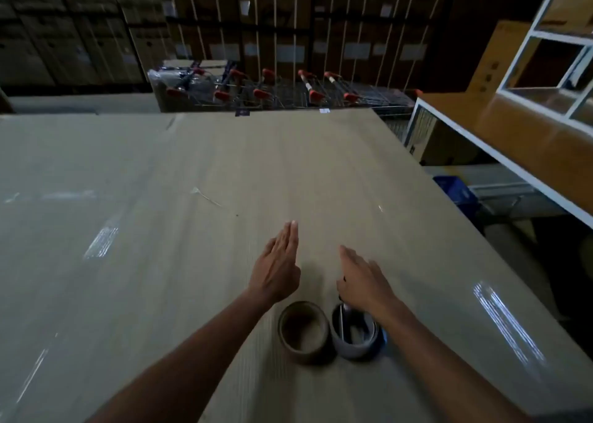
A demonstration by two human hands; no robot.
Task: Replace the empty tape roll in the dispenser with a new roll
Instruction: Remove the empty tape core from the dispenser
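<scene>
Both arms reach out over a wide, pale cardboard-coloured surface with glossy strips of clear tape shining on it. The left hand is flat and empty, fingers straight and pressed together, palm down and held out past the rolls; whether it rests on the surface or hovers just above it is hard to say. The right hand is also spread loose, fingers slightly parted and pointing forward, gripping nothing. Its wrist passes over the far edge of the tape dispenser, and it may brush the top of it, though the contact is not clear from here.

The brown tape roll lies flat on the surface, hole up, just behind the left wrist. Right beside it, touching or nearly so, sits the dispenser: a grey ring with a blue edge on its right side and a pale metal bar and dark parts inside. The right forearm covers its far right portion, so the handle and blade cannot be made out, nor whether a core sits within it.

Beyond the surface's far edge stands a row of shopping trolleys with red handles, dim and blurred, in front of stacked cartons. At the right a white-framed shelf runs off the picture, and a blue crate sits low beside the surface.
</scene>
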